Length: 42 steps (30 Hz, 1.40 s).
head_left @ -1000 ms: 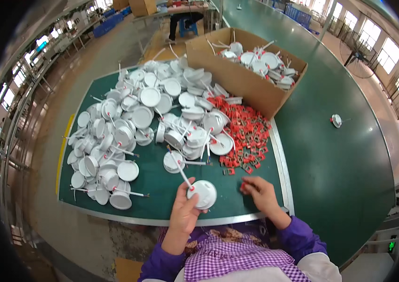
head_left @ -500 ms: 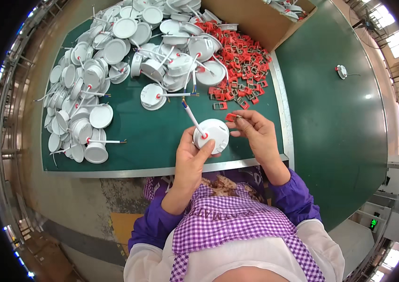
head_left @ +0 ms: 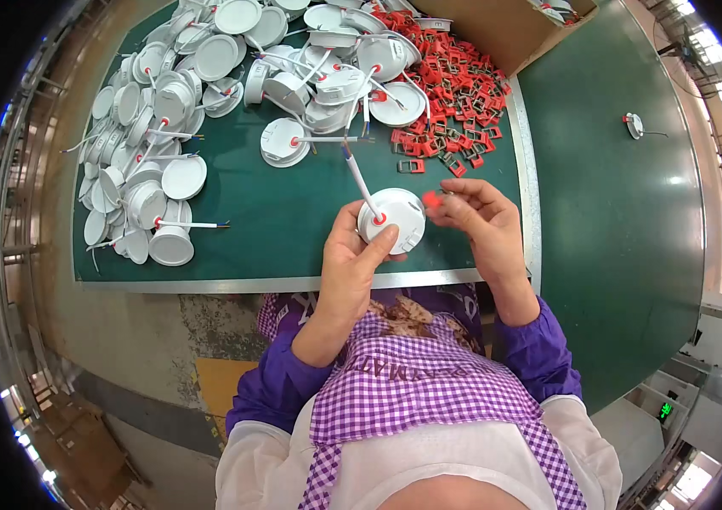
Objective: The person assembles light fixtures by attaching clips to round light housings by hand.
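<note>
My left hand (head_left: 352, 255) grips a round white downlight (head_left: 401, 217) by its edge, thumb pressed on the back. A white cable with bare coloured ends rises from the light's red grommet, pointing up and left. Just right of the light, my right hand (head_left: 481, 217) pinches a small red clip (head_left: 432, 200) between thumb and fingers; the clip is apart from the light, and its metal part is mostly hidden by the fingers. Beyond the hands lies a heap of matching red clips with metal frames (head_left: 454, 93).
Several white downlights with cables (head_left: 174, 102) are piled across the left and back of the green table (head_left: 242, 221). One more light (head_left: 284, 143) lies near the middle. A cardboard box (head_left: 497, 38) stands at the back right. On the right-hand green surface (head_left: 607, 212) sits a small light (head_left: 634, 126).
The red clip has turned in my right fingers, its red end now facing the light. The table appears slightly higher in the view, while the left hand keeps its hold on the downlight.
</note>
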Each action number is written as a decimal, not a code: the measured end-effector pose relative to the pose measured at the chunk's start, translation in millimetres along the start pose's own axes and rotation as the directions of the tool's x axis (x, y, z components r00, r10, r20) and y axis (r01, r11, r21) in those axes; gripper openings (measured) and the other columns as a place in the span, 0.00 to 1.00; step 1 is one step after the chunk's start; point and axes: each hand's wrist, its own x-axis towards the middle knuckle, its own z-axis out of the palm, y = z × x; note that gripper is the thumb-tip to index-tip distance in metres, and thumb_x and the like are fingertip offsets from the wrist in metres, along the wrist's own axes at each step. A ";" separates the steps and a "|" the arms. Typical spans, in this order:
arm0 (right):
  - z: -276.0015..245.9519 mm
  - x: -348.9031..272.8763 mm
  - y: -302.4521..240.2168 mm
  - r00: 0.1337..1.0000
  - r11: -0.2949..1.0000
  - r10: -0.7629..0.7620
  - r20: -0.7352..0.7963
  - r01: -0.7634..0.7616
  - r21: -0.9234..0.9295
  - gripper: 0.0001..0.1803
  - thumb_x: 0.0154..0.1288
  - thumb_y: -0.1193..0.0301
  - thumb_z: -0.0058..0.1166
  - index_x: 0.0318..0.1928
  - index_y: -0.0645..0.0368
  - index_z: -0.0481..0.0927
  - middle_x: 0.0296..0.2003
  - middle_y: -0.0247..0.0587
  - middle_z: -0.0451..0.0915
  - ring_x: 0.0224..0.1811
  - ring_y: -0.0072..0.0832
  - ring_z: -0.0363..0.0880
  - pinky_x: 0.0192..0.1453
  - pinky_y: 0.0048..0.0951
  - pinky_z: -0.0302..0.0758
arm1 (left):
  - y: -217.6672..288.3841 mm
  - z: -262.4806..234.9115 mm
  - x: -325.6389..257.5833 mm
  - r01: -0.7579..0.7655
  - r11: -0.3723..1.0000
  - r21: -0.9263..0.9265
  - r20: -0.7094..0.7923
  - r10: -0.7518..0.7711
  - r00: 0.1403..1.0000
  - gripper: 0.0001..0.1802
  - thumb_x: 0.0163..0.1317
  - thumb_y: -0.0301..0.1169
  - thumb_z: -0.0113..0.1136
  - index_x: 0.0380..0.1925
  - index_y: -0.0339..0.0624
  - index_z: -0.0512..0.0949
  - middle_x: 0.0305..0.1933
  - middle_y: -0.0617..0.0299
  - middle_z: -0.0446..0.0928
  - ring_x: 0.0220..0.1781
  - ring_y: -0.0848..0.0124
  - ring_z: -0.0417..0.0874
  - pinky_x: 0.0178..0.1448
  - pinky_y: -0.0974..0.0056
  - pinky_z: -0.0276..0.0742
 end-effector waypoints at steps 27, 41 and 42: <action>25.5 -21.1 7.1 0.819 0.437 -0.524 0.235 0.494 -0.752 0.14 0.55 0.88 0.56 0.42 0.63 0.80 0.38 0.46 0.81 0.35 0.42 0.84 0.36 0.33 0.80 | -17.0 -1.2 7.1 -0.285 0.891 0.352 0.024 0.296 0.955 0.17 0.64 0.26 0.64 0.50 0.34 0.73 0.42 0.61 0.80 0.42 0.79 0.79 0.46 0.71 0.77; 7.1 -30.0 -2.5 0.983 0.904 -0.135 0.127 0.175 -0.390 0.22 0.62 0.83 0.56 0.58 0.65 0.74 0.45 0.45 0.83 0.42 0.26 0.84 0.46 0.26 0.80 | -10.9 -6.5 -6.3 -0.249 0.933 0.260 0.183 0.205 0.961 0.17 0.62 0.24 0.64 0.51 0.37 0.73 0.45 0.63 0.77 0.48 0.76 0.77 0.52 0.69 0.74; 5.6 -28.6 -3.1 0.988 0.904 -0.103 0.116 0.141 -0.403 0.22 0.63 0.82 0.56 0.58 0.66 0.74 0.45 0.45 0.82 0.42 0.25 0.83 0.46 0.25 0.80 | -9.1 -5.2 -5.6 -0.206 0.943 0.262 0.190 0.159 0.969 0.17 0.62 0.25 0.64 0.51 0.37 0.73 0.45 0.63 0.77 0.47 0.77 0.77 0.51 0.70 0.75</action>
